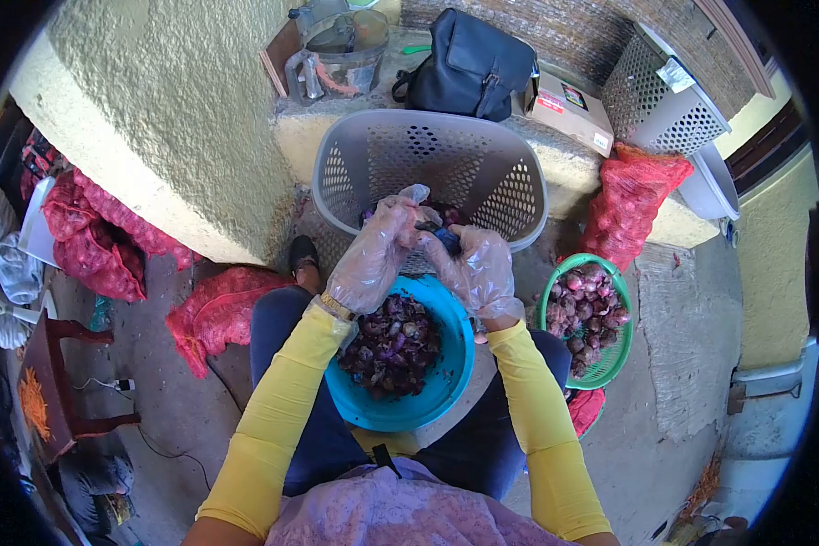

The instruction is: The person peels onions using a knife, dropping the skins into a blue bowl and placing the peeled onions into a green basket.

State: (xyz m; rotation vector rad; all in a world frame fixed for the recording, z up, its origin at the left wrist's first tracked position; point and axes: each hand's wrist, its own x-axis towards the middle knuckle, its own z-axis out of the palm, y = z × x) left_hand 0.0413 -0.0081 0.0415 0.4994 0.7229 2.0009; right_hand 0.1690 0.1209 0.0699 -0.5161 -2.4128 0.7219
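My left hand (pixel 373 250) and my right hand (pixel 476 271), both in clear plastic gloves, meet above the near rim of a grey perforated laundry basket (pixel 428 136). Their fingers are closed around something small and dark at the fingertips, too covered to make out. A few purple onions show inside the basket behind my fingers. Below my wrists, between my knees, sits a blue basin (pixel 461 350) holding a heap of dark purple onion skins (pixel 393 350). To the right stands a green basket (pixel 621 350) of red onions (pixel 596 305).
Red mesh sacks of onions lie at left (pixel 223 314) and stand at right (pixel 632 200). A black backpack (pixel 478 68), a cardboard box (pixel 569 109) and a clear bucket (pixel 346 55) rest on the ledge behind. A wooden stool (pixel 59 373) and a cable are on the left.
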